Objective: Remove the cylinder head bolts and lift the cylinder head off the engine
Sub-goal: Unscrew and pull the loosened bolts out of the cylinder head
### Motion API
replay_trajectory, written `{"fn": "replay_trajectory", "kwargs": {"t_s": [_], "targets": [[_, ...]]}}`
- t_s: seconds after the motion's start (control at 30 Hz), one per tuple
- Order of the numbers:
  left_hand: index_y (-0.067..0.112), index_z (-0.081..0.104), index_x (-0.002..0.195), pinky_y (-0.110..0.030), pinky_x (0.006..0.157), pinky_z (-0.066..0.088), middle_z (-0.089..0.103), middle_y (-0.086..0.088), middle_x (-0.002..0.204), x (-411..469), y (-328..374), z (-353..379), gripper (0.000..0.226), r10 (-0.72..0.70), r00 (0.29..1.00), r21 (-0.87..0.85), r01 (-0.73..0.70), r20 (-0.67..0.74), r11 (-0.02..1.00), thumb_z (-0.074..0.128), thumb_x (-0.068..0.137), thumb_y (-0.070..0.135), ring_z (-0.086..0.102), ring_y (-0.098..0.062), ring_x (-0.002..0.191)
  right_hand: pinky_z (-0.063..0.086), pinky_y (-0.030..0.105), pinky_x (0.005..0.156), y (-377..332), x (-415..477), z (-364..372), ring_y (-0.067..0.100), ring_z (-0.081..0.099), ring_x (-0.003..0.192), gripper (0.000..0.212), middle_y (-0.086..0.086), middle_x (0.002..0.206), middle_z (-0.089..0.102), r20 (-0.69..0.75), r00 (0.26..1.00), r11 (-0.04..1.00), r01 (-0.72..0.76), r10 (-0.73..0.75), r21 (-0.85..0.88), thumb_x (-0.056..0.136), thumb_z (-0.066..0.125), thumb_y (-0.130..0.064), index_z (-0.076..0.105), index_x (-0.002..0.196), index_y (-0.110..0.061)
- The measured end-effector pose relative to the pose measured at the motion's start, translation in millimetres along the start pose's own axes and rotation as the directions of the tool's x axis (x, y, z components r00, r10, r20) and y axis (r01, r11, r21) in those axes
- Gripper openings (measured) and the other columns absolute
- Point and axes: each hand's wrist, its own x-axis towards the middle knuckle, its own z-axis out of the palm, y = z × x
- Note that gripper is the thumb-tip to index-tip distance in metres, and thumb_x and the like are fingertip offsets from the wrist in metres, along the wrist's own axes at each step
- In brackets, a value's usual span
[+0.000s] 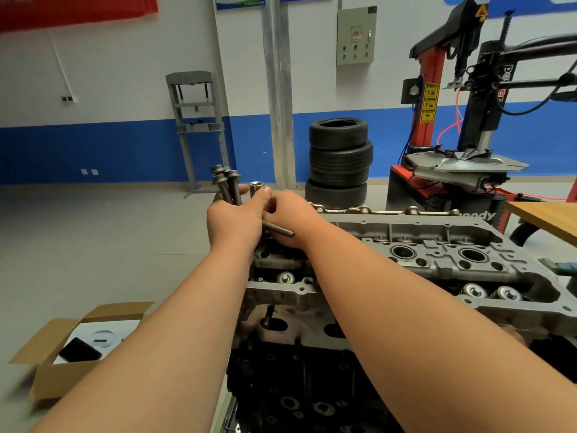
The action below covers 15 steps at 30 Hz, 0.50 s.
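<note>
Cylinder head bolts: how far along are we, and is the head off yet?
Done: several long bolts are out, bundled heads-up in the left hand. In hand: the right hand grips one more threaded bolt beside it, with a socket just above. Left: the cylinder head sits on the engine block, not yet lifted. Whether bolts remain in it is hidden by the arms.

Cylinder head bolts [226, 185] are showing dark grey, socket [256, 186] shiny silver. Cylinder head [418, 228] is reading bare silver-grey, engine block [296, 395] under it black. Wall [109, 89] is showing white over a solid blue band, banner [78, 9] red. Tyres [340, 157] are showing black with ribbed tread. Tyre changer [429, 67] is showing red and black, warning sticker [429, 103] yellow. Cardboard box [53, 379] brown, table [549, 218] light wood grain, floor [93, 245] plain grey.
</note>
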Motion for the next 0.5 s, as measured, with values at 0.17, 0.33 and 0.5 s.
{"fn": "replay_trajectory", "kwargs": {"t_s": [0.17,0.33,0.5], "targets": [[0.024,0.064,0.088,-0.036,0.070,0.056,0.069,-0.004,0.088,1.8,0.1,0.0,0.011,-0.016,1.000,-0.001,0.016,0.003,1.000,0.072,0.081,0.027,0.068,-0.023,0.084,0.052,0.042,0.083,2.1,-0.1,1.3,0.028,0.062,0.087,0.021,0.015,0.094,0.068,-0.023,1.000,1.000,0.019,-0.019,0.017,0.092,0.052,-0.018,0.065,0.100,-0.003],[0.026,0.061,0.089,-0.044,0.078,0.057,0.069,-0.003,0.093,1.8,0.5,1.1,0.023,-0.001,1.000,-0.011,0.000,-0.026,1.000,0.079,0.076,0.028,0.068,-0.021,0.086,0.045,0.035,0.070,0.1,3.0,2.2,0.023,0.049,0.072,0.016,0.010,0.076,0.055,-0.022,1.000,0.999,0.001,-0.002,-0.036,0.091,0.052,-0.017,0.053,0.078,-0.008],[0.025,0.066,0.095,-0.041,0.077,0.058,0.071,-0.004,0.091,1.9,0.1,-0.2,0.019,-0.027,1.000,-0.025,0.027,0.008,0.999,0.072,0.080,0.036,0.069,-0.021,0.085,0.052,0.041,0.083,2.9,0.4,1.9,0.024,0.063,0.089,0.023,0.011,0.098,0.068,-0.005,0.998,0.998,0.055,-0.055,-0.008,0.093,0.052,-0.020,0.065,0.105,-0.005]]}}
